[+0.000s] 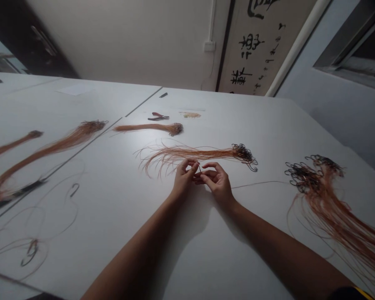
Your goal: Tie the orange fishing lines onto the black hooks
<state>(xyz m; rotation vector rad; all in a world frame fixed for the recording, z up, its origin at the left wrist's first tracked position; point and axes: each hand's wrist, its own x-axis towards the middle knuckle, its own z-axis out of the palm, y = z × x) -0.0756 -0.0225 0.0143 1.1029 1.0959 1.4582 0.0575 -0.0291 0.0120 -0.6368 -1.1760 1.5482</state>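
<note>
Head view: left hand (185, 178) pinches a thin piece (200, 168) (too small to identify) over table (193, 250) — right hand (219, 183) curled beside it, grip can't tell — hook bundle (220, 153) just beyond, pliers (158, 116) farther off.

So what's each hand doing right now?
Left hand: closed, apparently pinching a thin dark piece.
Right hand: curled; whether it grips anything can't be told.

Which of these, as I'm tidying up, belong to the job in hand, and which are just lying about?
Seemingly in the job:
- thin piece between left hand and right hand
- near hook bundle
- right-side hook bundles

Seemingly just lying about:
- red-handled pliers
- yellowish bits
- white sheet
</note>
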